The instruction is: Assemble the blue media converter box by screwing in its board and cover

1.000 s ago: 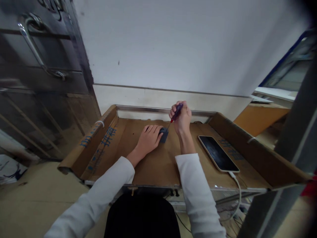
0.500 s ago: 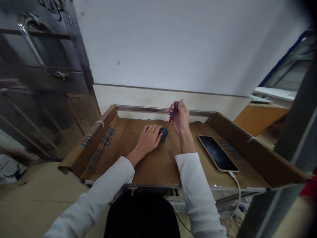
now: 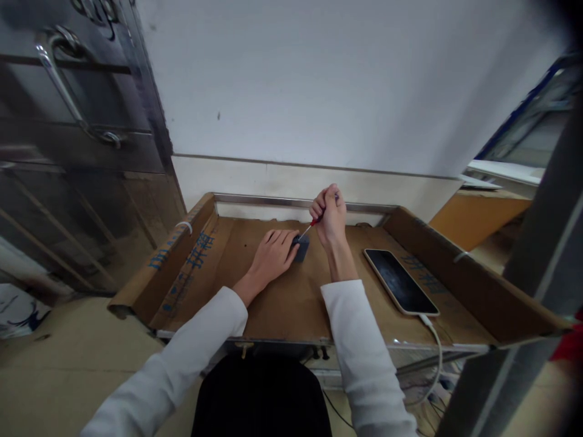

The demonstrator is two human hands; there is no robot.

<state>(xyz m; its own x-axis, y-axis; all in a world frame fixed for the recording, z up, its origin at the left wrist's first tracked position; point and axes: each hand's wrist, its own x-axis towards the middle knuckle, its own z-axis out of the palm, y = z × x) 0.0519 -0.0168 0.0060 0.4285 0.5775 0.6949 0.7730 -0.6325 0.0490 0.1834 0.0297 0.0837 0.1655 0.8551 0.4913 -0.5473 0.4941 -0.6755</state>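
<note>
My left hand lies flat on the cardboard-lined tray, fingers together, pressing against a small dark grey block. My right hand is closed in a fist around a small screwdriver with a purple and red handle. The thin metal shaft slants down and left, its tip on top of the grey block. Most of the handle is hidden inside my fist.
A smartphone lies face up at the right of the tray, with a white cable running off the front edge. Raised cardboard walls flank the tray. A metal cabinet stands at the left, a white wall behind.
My right hand has rolled the screwdriver in its grip, so the handle is now mostly hidden and the shaft leans further left. The left hand and block have stayed put.
</note>
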